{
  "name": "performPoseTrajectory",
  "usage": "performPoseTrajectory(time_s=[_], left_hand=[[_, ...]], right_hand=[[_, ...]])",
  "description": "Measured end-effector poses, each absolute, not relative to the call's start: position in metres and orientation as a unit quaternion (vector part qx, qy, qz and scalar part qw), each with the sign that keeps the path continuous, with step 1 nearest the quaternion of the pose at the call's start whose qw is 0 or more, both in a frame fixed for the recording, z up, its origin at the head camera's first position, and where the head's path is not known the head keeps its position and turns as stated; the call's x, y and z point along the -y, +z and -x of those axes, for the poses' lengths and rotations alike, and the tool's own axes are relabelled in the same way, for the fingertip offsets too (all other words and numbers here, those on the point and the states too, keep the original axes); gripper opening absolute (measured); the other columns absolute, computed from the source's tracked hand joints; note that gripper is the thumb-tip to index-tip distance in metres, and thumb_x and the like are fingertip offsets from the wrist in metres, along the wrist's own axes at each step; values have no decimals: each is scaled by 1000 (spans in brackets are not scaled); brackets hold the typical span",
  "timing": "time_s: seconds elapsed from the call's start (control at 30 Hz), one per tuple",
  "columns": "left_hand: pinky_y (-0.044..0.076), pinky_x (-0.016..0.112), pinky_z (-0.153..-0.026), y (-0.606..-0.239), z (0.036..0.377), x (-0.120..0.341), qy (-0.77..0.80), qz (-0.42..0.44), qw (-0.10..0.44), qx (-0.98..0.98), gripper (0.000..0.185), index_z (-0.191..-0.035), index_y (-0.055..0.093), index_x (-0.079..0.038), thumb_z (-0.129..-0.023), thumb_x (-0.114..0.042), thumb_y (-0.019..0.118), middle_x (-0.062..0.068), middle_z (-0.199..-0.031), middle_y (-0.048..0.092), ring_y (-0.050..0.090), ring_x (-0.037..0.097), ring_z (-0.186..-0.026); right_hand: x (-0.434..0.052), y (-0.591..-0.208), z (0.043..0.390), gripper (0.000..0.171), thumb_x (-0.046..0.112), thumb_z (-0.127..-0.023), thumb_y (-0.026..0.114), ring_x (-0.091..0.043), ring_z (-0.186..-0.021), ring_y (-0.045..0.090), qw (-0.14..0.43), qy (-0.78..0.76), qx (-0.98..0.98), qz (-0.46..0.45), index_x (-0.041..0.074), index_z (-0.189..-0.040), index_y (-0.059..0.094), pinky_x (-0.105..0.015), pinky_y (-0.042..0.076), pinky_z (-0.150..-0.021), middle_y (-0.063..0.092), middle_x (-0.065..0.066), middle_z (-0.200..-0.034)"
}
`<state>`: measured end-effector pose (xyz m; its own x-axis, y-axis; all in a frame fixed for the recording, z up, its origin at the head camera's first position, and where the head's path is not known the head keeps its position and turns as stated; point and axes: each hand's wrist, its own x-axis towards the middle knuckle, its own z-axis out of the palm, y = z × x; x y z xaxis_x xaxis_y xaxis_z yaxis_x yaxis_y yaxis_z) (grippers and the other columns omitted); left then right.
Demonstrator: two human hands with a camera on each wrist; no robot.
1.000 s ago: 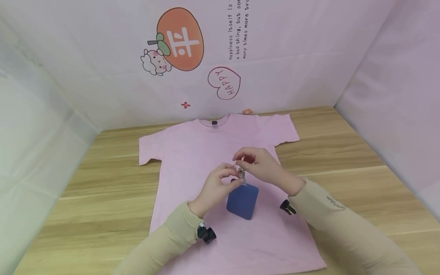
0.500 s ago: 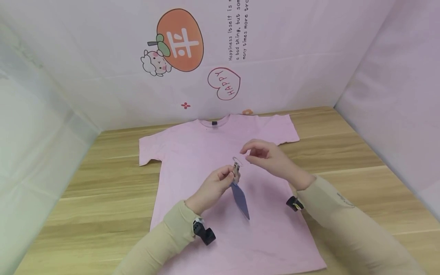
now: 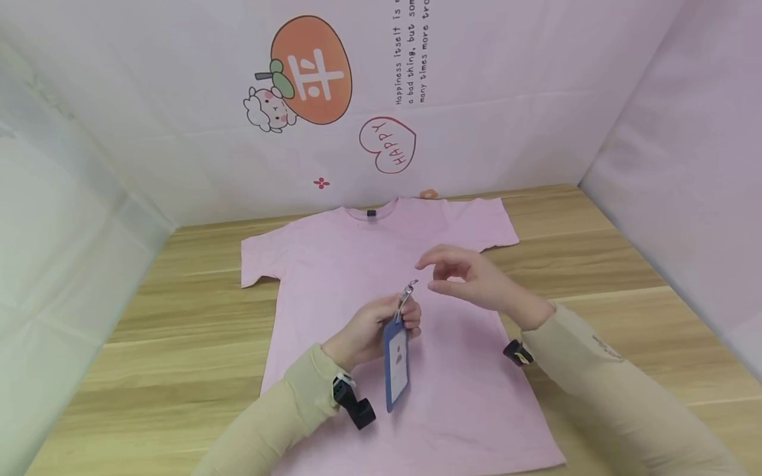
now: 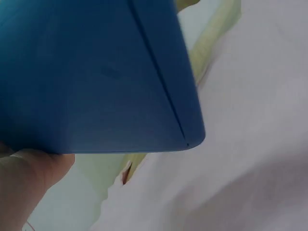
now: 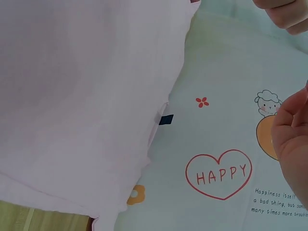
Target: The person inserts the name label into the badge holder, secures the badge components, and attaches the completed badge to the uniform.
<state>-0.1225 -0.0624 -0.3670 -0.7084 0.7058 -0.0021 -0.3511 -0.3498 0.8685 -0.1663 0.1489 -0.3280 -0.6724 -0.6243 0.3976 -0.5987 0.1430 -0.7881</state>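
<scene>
In the head view, my left hand (image 3: 366, 330) grips a blue badge holder (image 3: 395, 367) near its top, around the strap below its metal clip (image 3: 407, 294). The holder hangs nearly edge-on, with a white card showing in its face. Its plain blue back (image 4: 96, 86) fills much of the left wrist view, the left thumb (image 4: 36, 168) at its edge. My right hand (image 3: 467, 281) hovers just right of the clip, apart from it, thumb and index finger spread and holding nothing. Beneath both hands lies a pink T-shirt (image 3: 333, 264), spread flat.
The shirt rests on a wooden table (image 3: 190, 317), collar toward the back. A white printed backdrop (image 3: 476, 99) rises behind, with more white sheets on the left (image 3: 71, 198) and right (image 3: 684, 165). Both wrists carry small black cameras.
My right hand has drawn away from the clip to the right. My left hand has turned the badge holder from its blue back to its card side and lowered it slightly.
</scene>
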Motion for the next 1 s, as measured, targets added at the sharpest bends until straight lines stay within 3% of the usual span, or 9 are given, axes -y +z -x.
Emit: performPoseTrajectory(time_s=[0.17, 0.3, 0.47, 0.67, 0.77, 0.87, 1.0], left_hand=[[32, 22, -76, -367, 121, 59, 801, -205, 356, -436, 26, -77, 42, -19, -100, -23, 31, -10, -73, 39, 37, 6, -74], [31, 22, -75, -367, 119, 57, 797, -212, 370, -428, 28, -77, 42, -20, -100, -22, 27, -11, -72, 39, 37, 5, -73], [32, 23, -77, -370, 119, 56, 791, -227, 366, -435, 24, -79, 43, -20, -100, -26, 34, -10, -74, 39, 38, 7, -76], [37, 26, -97, -372, 118, 59, 787, -207, 352, -462, 31, -88, 57, -23, -102, -37, 33, -9, -98, 61, 53, 8, -102], [37, 29, -100, -372, 119, 62, 780, -203, 348, -479, 36, -101, 59, -28, -103, -40, 25, -8, -112, 61, 52, 9, -112], [41, 30, -98, -371, 119, 67, 773, -198, 315, -514, 33, -111, 55, -26, -104, -36, 24, -7, -115, 58, 52, 9, -111], [46, 32, -96, -366, 119, 69, 752, -182, 214, -597, 28, -122, 46, -7, -103, -22, 34, 1, -114, 60, 58, 8, -104]], right_hand=[[-144, -325, 165, 21, -3, -85, 65, -5, -83, 57, 33, -496, -761, 417, -3, -106, 65, -22, 52, -76, 66, -14, -99], [-141, -325, 166, 13, -5, -85, 64, -3, -82, 58, 22, -479, -760, 438, -1, -95, 69, -22, 52, -71, 69, -11, -89], [-139, -327, 167, 12, -6, -85, 63, -4, -75, 54, -7, -454, -754, 475, 5, -84, 69, -21, 47, -66, 66, -4, -81], [-137, -329, 169, 17, -7, -83, 64, -5, -70, 51, -54, -450, -738, 500, 8, -76, 66, -20, 44, -63, 61, -3, -73], [-138, -328, 168, 19, -7, -83, 65, -5, -68, 49, -69, -445, -748, 487, 9, -74, 65, -20, 42, -61, 60, 0, -71], [-139, -324, 165, 20, -5, -85, 64, -3, -65, 46, -60, -433, -774, 458, 11, -73, 65, -20, 40, -57, 57, 5, -68], [-139, -320, 161, 19, 1, -88, 63, -4, -61, 42, -26, -419, -813, 404, 12, -73, 65, -20, 36, -53, 51, 8, -65]])
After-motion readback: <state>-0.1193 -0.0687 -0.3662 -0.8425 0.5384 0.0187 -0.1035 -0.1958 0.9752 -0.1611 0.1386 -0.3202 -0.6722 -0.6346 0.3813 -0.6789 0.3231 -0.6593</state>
